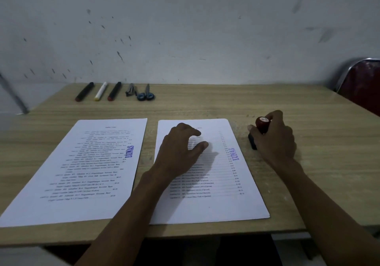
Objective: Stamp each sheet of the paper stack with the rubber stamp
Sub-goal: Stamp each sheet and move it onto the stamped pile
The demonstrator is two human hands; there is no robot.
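Two printed sheets lie side by side on the wooden table [308,163]. The left sheet [82,173] carries a blue "LUNAS" stamp mark near its right edge. The right paper stack [216,204] shows the same blue mark on its top sheet. My left hand [181,148] hovers over the middle of the right stack, fingers spread and curled, holding nothing. My right hand [275,138] grips the rubber stamp [262,123] by its dark red knob, pressing it down on the table just right of the stack; the stamp's black base shows under my thumb.
Along the far edge lie three markers [112,91], a small grey tool [131,90] and blue-handled scissors [146,95]. A dark red chair back [362,82] stands at the far right. A scuffed white wall rises behind the table.
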